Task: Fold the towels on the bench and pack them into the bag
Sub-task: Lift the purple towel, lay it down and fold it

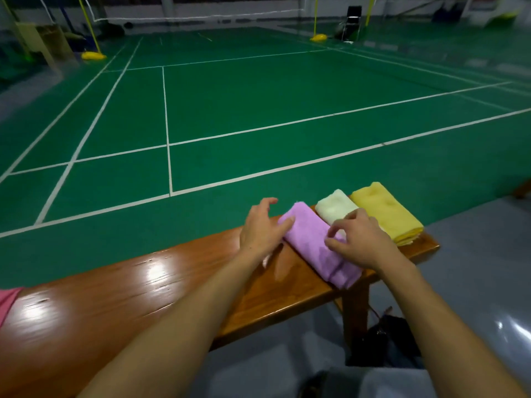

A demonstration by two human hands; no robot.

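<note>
- Bench [120,305]: long plank of glossy, varnished reddish-brown wood with visible grain and bright glare patches; its right end stands on a square wooden leg
- Purple towel [316,245]: soft, napped terry cloth folded into a long, narrow rectangle, lying across the bench near its right end
- Cream towel [334,206]: plush folded bundle with rounded edges, just beside the purple towel
- Yellow towel [385,214]: thicker folded stack showing layered edges, at the bench's right end, touching the cream towel
- Left hand [260,226]: released, fingers spread and relaxed, fingertips touching the purple towel's far left edge
- Right hand [359,239]: hovers over the purple towel with fingers loosely curled, grasping nothing
- Dark bag [385,337]: black, soft-sided, on the grey floor beside the bench leg
- Court floor [258,96]: matte green surface with white lines
</note>
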